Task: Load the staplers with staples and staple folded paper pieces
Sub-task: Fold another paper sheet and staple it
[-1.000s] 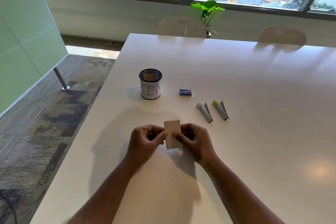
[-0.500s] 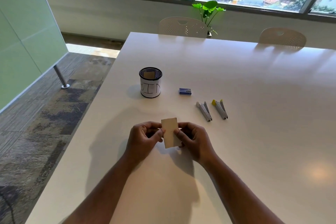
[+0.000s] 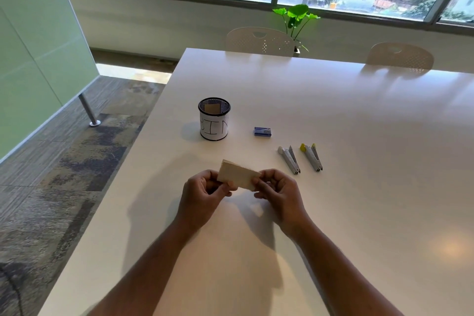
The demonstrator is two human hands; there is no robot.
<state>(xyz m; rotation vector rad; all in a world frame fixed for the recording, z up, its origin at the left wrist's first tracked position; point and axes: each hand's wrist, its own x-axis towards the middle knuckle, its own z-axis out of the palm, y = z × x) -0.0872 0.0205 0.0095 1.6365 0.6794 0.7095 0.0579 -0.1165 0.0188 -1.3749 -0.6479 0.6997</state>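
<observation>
I see my left hand (image 3: 205, 191) and right hand (image 3: 278, 190) pinching a folded paper piece (image 3: 238, 174) in curled fingers above the table (image 3: 359, 187); two staplers (image 3: 300, 159) lie nearby.

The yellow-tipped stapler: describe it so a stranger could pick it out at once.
On the white table, look right of the mesh cup and past the blue staple box. Two grey staplers lie side by side; take the right one, the yellow stapler. The grey stapler beside it has no yellow.
</observation>
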